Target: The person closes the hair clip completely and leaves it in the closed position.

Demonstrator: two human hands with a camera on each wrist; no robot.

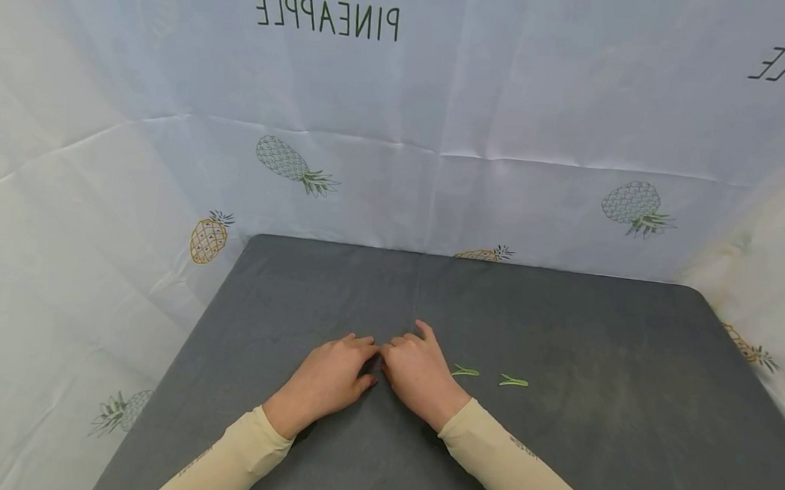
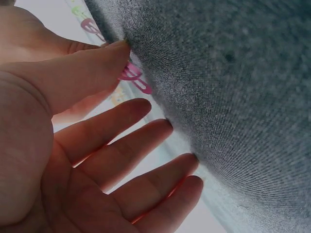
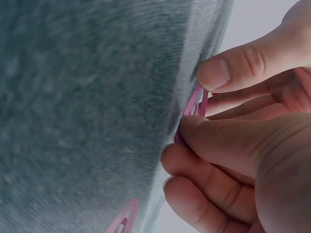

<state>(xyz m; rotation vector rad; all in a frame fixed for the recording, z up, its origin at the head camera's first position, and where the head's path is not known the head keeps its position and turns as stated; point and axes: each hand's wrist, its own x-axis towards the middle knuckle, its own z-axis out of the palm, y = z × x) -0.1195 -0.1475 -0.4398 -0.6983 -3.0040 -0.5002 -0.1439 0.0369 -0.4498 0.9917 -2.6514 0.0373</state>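
Note:
In the head view my two hands meet over the dark grey table [image 1: 335,294]. My right hand [image 1: 418,374], fingers curled, pinches a pink hair snap clip [image 3: 195,102] by one end, its thumb [image 3: 218,138] lying on it. My left hand [image 1: 326,380] is close beside it; in the right wrist view its thumb [image 3: 215,74] rests at the clip's other end. The left wrist view shows the left fingers [image 2: 131,150] loosely straight, with a bright pink clip [image 2: 138,80] between thumb and index finger. Most of the clip is hidden in the head view.
Two green clips [image 1: 514,380] lie right of my right hand. A mauve clip [image 2: 91,26] shows beyond the hands in the left wrist view, and a pink clip [image 3: 125,218] lies on the cloth in the right wrist view. A pineapple-print curtain [image 1: 442,91] surrounds the table.

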